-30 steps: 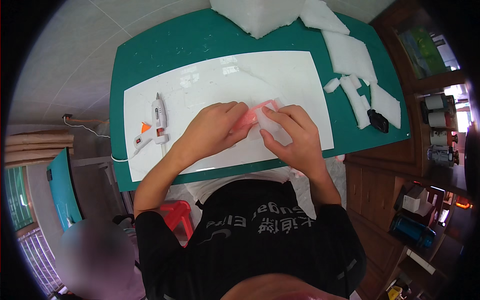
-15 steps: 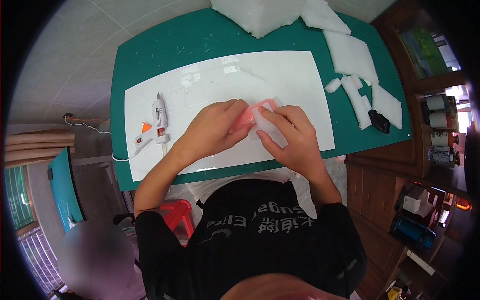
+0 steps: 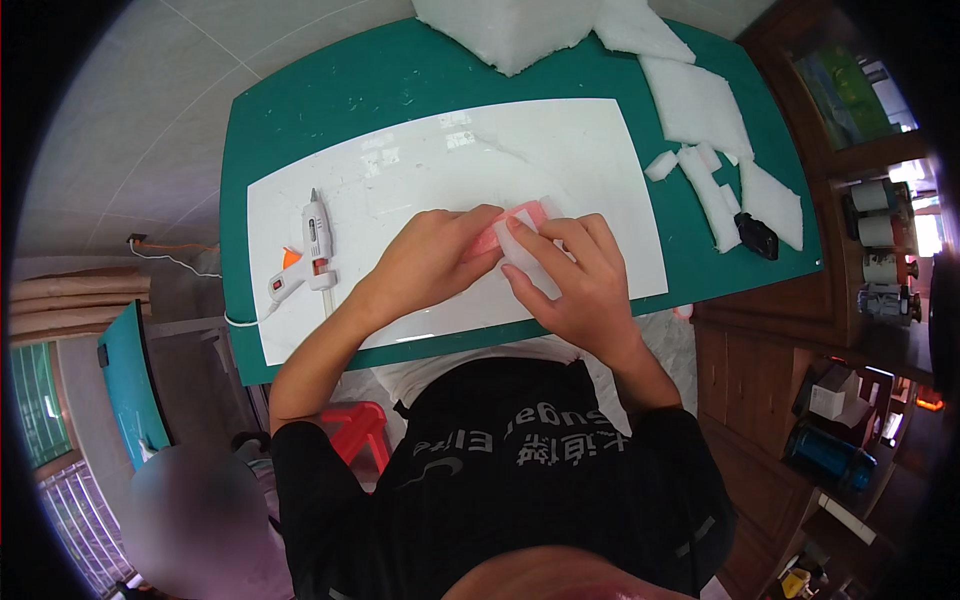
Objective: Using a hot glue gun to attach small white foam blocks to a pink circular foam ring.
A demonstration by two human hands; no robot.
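Observation:
Over the white board (image 3: 420,170), my left hand (image 3: 432,258) is closed around a pink foam piece (image 3: 484,243), thumb and fingers pinching its left side. My right hand (image 3: 585,285) presses a small white foam piece (image 3: 530,252) against the pink one, fingertips on top and thumb at the near edge. The far end of the pink piece shows between the hands; its underside is hidden. A white glue gun (image 3: 317,230) with an orange trigger lies left of my left hand, apart from it.
The board lies on a green table mat (image 3: 330,115). A large white foam block (image 3: 505,35) stands at the far edge. Foam sheets (image 3: 695,100), offcuts and a black object (image 3: 757,237) lie at the right. A red stool (image 3: 360,430) stands below; another person (image 3: 205,510) is at lower left.
My right fingers and the white foam piece have shifted slightly left against the pink piece. My left hand keeps its hold, and the view has moved a little.

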